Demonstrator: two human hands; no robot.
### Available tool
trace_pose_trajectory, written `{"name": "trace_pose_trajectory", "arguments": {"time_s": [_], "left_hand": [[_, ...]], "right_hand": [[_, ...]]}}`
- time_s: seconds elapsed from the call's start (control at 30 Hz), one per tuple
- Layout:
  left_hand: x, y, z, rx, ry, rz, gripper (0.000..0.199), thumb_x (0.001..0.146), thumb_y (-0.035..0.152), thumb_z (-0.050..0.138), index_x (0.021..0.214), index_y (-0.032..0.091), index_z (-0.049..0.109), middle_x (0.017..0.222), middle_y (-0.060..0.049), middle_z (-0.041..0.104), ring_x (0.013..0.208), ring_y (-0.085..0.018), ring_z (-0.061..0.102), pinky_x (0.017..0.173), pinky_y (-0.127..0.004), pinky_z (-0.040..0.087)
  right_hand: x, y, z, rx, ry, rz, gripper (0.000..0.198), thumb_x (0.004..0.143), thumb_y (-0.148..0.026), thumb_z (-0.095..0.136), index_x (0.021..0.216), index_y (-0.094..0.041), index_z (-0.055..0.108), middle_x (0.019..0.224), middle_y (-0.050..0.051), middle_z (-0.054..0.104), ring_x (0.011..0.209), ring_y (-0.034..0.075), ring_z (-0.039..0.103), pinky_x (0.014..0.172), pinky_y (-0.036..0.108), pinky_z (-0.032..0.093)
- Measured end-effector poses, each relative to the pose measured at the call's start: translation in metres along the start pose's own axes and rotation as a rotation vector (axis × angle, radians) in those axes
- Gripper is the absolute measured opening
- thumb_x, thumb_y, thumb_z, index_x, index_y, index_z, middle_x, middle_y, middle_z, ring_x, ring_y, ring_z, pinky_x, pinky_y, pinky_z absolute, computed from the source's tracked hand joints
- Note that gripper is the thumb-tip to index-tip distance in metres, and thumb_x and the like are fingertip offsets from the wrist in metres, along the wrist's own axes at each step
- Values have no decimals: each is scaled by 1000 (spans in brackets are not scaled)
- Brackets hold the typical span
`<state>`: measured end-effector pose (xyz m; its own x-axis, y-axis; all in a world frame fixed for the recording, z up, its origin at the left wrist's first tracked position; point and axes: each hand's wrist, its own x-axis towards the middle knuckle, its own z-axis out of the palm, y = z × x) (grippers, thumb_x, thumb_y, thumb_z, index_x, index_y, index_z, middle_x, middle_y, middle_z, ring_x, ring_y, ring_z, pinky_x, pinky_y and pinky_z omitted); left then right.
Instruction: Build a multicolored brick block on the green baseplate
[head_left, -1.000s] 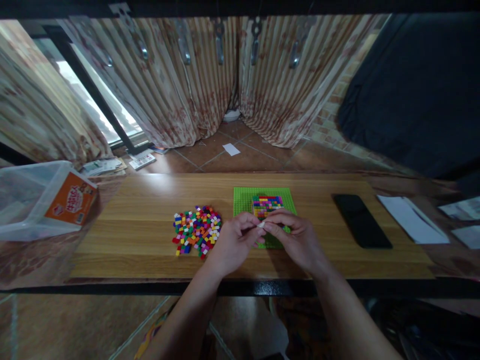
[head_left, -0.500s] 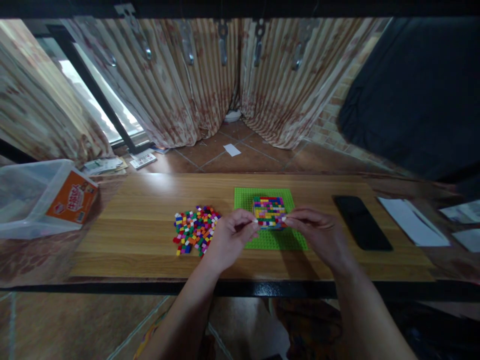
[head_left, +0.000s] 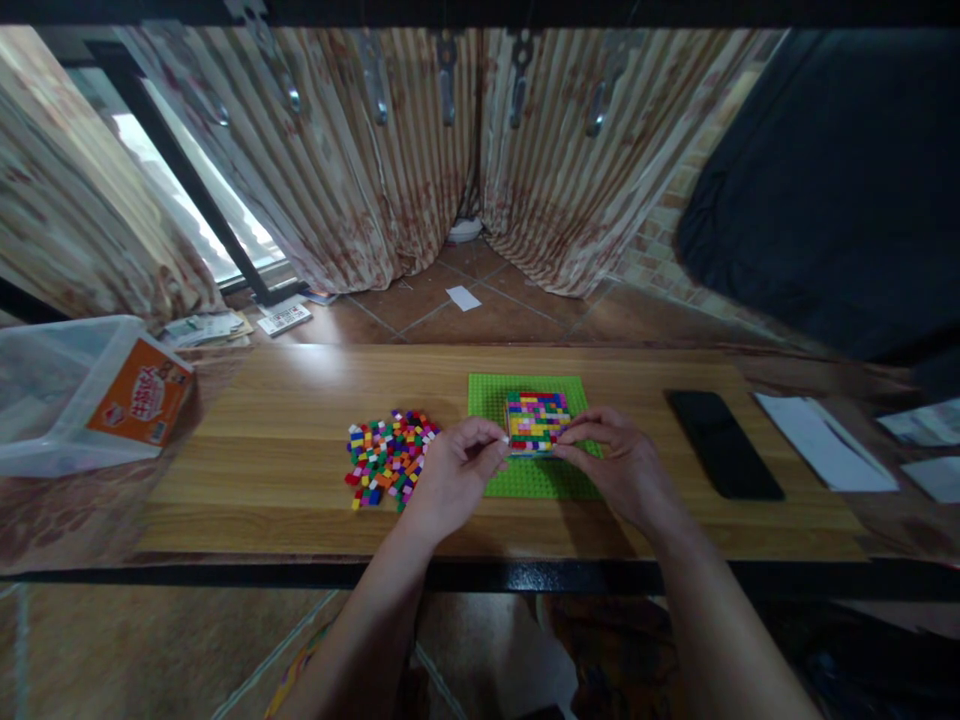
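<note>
A low block of small multicoloured toy bricks (head_left: 537, 415) stands on a green studded baseplate (head_left: 525, 483). My left hand (head_left: 459, 470) is at the block's front left corner, thumb and forefinger pinched together. A small pale spot shows at those fingertips, a brick or a nail. My right hand (head_left: 619, 465) pinches at the block's front right edge, its fingertips touching the top layer. Whatever lies between the right fingertips is too small to make out. Left of my left hand lies a loose pile of toy bricks (head_left: 390, 455), partly hidden by that hand.
A black phone (head_left: 724, 445) lies right of the baseplate on the wooden table (head_left: 262, 450), with white paper (head_left: 825, 440) beyond it. A clear plastic bin (head_left: 67, 400) with an orange label stands at the left. Curtains hang behind.
My right hand has moved a little left, bringing its fingertips onto the block's front right edge. My left hand has shifted slightly left and stays at the front left corner.
</note>
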<state>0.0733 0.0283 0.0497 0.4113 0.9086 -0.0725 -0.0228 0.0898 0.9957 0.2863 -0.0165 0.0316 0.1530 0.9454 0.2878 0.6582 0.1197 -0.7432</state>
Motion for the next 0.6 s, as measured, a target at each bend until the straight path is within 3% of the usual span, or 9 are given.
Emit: {"name": "trace_pose_trajectory", "arguments": {"time_s": [0.6], "left_hand": [[-1, -3, 0, 42, -19, 12, 7, 78, 24, 65, 79, 17, 63, 66, 1, 63, 61, -11, 59, 61, -21, 46]], "right_hand": [[4, -2, 2, 1, -27, 21, 17, 75, -39, 72, 70, -24, 67, 88, 2, 59, 83, 19, 61, 77, 34, 46]]}}
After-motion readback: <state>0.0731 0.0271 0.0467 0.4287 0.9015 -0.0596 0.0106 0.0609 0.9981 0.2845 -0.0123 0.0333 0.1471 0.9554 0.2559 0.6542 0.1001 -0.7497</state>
